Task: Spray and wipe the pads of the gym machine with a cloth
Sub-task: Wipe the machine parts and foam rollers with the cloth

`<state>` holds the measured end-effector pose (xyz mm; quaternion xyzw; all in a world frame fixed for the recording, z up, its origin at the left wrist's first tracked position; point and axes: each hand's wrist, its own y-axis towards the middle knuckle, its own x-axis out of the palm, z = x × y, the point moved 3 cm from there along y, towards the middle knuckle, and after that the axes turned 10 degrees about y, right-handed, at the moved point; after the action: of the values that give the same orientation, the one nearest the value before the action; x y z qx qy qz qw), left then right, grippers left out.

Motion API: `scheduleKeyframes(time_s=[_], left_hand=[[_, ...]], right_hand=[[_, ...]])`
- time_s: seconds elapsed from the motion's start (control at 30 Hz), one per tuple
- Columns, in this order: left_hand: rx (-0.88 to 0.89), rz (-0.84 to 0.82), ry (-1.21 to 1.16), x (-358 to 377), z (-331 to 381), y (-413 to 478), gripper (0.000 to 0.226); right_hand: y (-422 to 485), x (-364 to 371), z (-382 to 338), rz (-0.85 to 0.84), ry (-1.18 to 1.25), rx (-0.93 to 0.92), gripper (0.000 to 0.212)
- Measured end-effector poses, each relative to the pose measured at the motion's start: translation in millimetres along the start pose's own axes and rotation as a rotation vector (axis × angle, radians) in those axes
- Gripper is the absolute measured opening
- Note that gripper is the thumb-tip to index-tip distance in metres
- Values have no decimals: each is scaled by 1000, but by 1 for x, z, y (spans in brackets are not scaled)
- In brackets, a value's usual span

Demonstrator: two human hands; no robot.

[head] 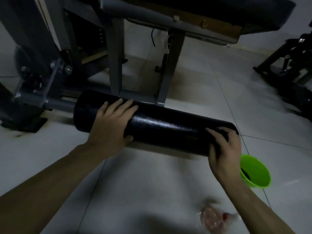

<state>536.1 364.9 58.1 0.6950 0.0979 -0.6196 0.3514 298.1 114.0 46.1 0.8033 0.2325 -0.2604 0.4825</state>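
A long black roller pad [168, 129] of the gym machine lies across the middle, its surface shining wet. My left hand [113, 122] grips the pad near its left half, fingers over the top and thumb underneath. My right hand [222, 149] holds a dark cloth [221, 132] pressed against the pad's right end. The cloth is mostly hidden under my fingers. A larger black seat pad [236, 12] sits above, at the top of the view.
The machine's grey steel frame [116, 61] and legs stand behind the roller on a pale tiled floor [152, 183]. A green plastic cup [255, 171] lies by my right wrist. A clear spray bottle [214, 218] lies blurred on the floor. Another dark machine [290, 65] stands at right.
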Motion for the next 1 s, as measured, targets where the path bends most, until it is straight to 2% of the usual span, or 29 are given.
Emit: scheduleKeyframes(time_s=[0.07, 0.13, 0.27, 0.4, 0.5, 0.67, 0.83, 0.93, 1.0], left_hand=[[16, 34, -37, 1, -5, -1, 109], [-43, 84, -79, -2, -19, -7, 112], [-395, 160, -289, -2, -68, -27, 116], [-552, 174, -679, 9, -97, -43, 81], [-633, 191, -875, 10, -103, -44, 76], [-661, 141, -873, 17, -113, -45, 84], [-683, 150, -865, 20, -117, -47, 80], [-670, 177, -863, 21, -118, -48, 77], [-651, 186, -869, 24, -117, -48, 77]], right_hand=[[2, 16, -18, 52, 2, 26, 44], [13, 41, -45, 35, 32, -9, 44], [41, 100, -118, -87, 105, -190, 40], [65, 169, -207, -251, 191, -359, 36], [77, 194, -243, -356, 203, -438, 39], [74, 154, -194, -388, 167, -544, 39], [64, 104, -127, -227, 112, -390, 41], [64, 120, -142, -185, 134, -378, 37], [73, 145, -172, -214, 188, -402, 39]])
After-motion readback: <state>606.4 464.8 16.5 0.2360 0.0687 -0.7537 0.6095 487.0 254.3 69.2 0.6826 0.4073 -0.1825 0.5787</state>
